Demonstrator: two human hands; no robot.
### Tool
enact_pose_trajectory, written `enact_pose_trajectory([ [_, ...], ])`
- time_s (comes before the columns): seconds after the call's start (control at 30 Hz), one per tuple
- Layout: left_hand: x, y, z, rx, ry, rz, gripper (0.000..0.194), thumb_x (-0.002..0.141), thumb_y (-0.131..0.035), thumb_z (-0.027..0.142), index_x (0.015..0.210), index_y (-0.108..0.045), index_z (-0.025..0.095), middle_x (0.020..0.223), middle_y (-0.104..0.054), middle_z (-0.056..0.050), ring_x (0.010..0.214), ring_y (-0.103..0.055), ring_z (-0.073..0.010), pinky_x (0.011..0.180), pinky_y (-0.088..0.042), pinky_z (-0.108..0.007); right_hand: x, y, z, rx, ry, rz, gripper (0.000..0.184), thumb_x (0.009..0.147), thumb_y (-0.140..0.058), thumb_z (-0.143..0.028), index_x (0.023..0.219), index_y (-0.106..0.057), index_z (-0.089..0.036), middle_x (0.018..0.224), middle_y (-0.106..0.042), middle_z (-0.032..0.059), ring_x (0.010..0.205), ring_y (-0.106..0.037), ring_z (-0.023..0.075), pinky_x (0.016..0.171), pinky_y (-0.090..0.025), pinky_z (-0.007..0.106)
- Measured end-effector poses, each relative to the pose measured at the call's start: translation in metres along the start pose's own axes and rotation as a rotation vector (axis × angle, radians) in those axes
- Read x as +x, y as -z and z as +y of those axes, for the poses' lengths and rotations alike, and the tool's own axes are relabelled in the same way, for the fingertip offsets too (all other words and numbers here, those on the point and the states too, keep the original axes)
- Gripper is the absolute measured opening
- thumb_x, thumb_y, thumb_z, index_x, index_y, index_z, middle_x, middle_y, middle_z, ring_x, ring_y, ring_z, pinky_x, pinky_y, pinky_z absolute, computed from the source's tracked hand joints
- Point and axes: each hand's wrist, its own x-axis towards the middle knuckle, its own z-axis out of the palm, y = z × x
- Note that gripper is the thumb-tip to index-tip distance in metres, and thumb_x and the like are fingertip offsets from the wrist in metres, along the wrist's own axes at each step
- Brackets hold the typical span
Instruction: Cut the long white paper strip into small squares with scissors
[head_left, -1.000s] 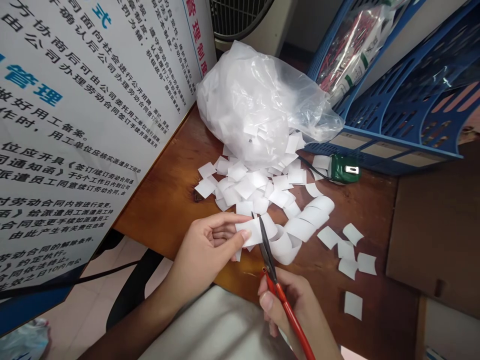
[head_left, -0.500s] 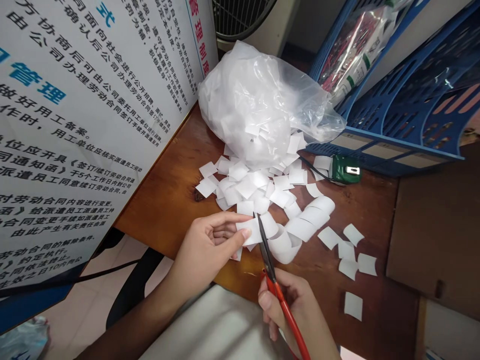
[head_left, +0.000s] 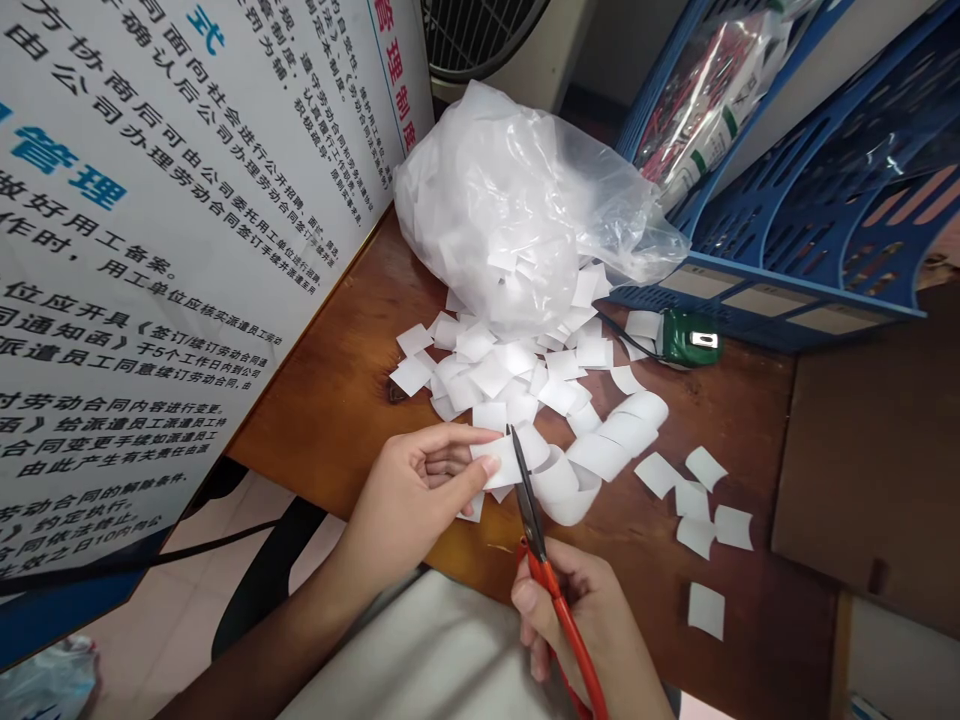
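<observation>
Presently at the snip: scissors (head_left: 531, 518) across the white strip (head_left: 508, 460)

From my end of the feed, I have the left hand (head_left: 409, 495) pinching the near end of the white strip between thumb and fingers, the remaining fingers curled behind it. The right hand (head_left: 581, 605) is wrapped around the red handles, the blades nearly together and pointing away from the body, just beside the left thumb. Past the blades, the rest of the strip curls off to the right over the wooden desk (head_left: 337, 400). Whether the pinched end is fully severed, I cannot tell.

I read the step in hand as cutting one short piece off the strip. As I judge it, the next move calls for a steady left pinch, the thumb clear of the edges, and a full squeeze of the handles so the piece parts cleanly.

Beyond the hands I see a heap of white pieces (head_left: 491, 378) against a clear plastic bag (head_left: 480, 190), with a green tape measure (head_left: 692, 338) to its right. A few loose pieces (head_left: 695, 500) lie nearer me, apart from the heap.
</observation>
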Motion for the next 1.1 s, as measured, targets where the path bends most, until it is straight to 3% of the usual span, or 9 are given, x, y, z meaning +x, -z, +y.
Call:
enact_pose_trajectory([
  [0.23,0.000,0.005,0.000,0.086,-0.014,0.041,0.026,0.086,-0.076,0.032,0.108,-0.076,0.019,0.078,-0.072,-0.002,0.064,-0.064,-0.0116,0.060,-0.055,-0.019,-0.001,0.000,0.001,-0.112,-0.051,0.104,0.060,0.074,-0.068,-0.074,0.072,-0.047,-0.018,0.054,-0.048,-0.0032,0.038,-0.041,0.0069,0.038,-0.033,0.019],
  [0.37,0.003,0.021,0.004,0.168,-0.080,0.173,0.032,0.091,-0.072,0.038,0.116,-0.067,0.019,0.080,-0.074,-0.001,0.070,-0.067,-0.0137,0.069,-0.056,-0.022,-0.015,0.011,0.004,-0.477,0.162,0.303,0.048,0.084,-0.067,-0.057,0.066,-0.044,-0.019,0.058,-0.051,-0.0001,0.053,-0.049,0.0105,0.050,-0.042,0.021],
  [0.5,0.013,0.034,0.011,0.316,-0.162,0.251,0.027,0.095,-0.066,0.042,0.111,-0.059,0.022,0.077,-0.075,0.001,0.076,-0.070,-0.0166,0.074,-0.054,-0.025,-0.027,0.024,0.013,-0.793,0.350,0.362,0.017,0.084,-0.065,-0.038,0.086,-0.064,-0.021,0.075,-0.070,0.0053,0.059,-0.066,0.0186,0.054,-0.052,0.026],
  [0.6,0.023,0.031,0.017,0.419,-0.240,0.183,0.021,0.098,-0.060,0.043,0.102,-0.057,0.023,0.090,-0.076,-0.001,0.085,-0.071,-0.0189,0.074,-0.053,-0.026,-0.027,0.030,0.017,-0.934,0.501,0.456,0.020,0.089,-0.058,-0.032,0.105,-0.065,-0.021,0.092,-0.075,0.0077,0.069,-0.073,0.0218,0.056,-0.056,0.029],
  [0.67,0.029,0.026,0.021,0.505,-0.332,0.108,0.018,0.099,-0.058,0.040,0.098,-0.060,0.022,0.112,-0.074,-0.004,0.100,-0.070,-0.0211,0.084,-0.053,-0.029,-0.026,0.033,0.015,-0.992,0.611,0.523,0.023,0.094,-0.054,-0.029,0.114,-0.063,-0.022,0.104,-0.075,0.0088,0.080,-0.074,0.0225,0.063,-0.058,0.030],
  [0.73,0.033,0.020,0.026,0.597,-0.429,0.075,0.015,0.098,-0.059,0.037,0.096,-0.063,0.022,0.136,-0.064,-0.006,0.119,-0.063,-0.0244,0.091,-0.051,-0.030,-0.027,0.038,0.009,-1.035,0.716,0.574,0.022,0.097,-0.052,-0.026,0.116,-0.063,-0.023,0.109,-0.073,0.0079,0.088,-0.073,0.0219,0.070,-0.057,0.031],
  [0.8,0.036,0.016,0.030,0.659,-0.514,0.092,0.012,0.095,-0.062,0.033,0.094,-0.065,0.022,0.143,-0.057,-0.006,0.128,-0.057,-0.0259,0.095,-0.049,-0.030,-0.029,0.042,-0.003,-1.056,0.776,0.603,0.018,0.098,-0.053,-0.024,0.112,-0.063,-0.025,0.105,-0.071,0.0054,0.087,-0.071,0.0192,0.072,-0.054,0.029],
  [0.93,0.035,0.012,0.037,0.632,-0.601,0.053,0.006,0.093,-0.064,0.024,0.087,-0.064,0.021,0.121,-0.065,-0.005,0.114,-0.062,-0.0215,0.099,-0.044,-0.030,-0.021,0.040,-0.041,-1.015,0.828,0.654,0.006,0.096,-0.059,-0.025,0.094,-0.062,-0.021,0.090,-0.067,0.0043,0.082,-0.061,0.0177,0.075,-0.045,0.031],
  [1.1,0.029,0.012,0.043,0.432,-0.449,-0.265,0.016,0.095,-0.059,0.023,0.080,-0.059,0.019,0.093,-0.064,-0.002,0.088,-0.062,-0.0174,0.081,-0.046,-0.027,0.022,0.026,-0.089,-1.063,0.803,0.809,0.023,0.090,-0.066,-0.041,0.099,-0.071,-0.020,0.100,-0.065,0.0090,0.097,-0.054,0.0266,0.084,-0.037,0.040],
])
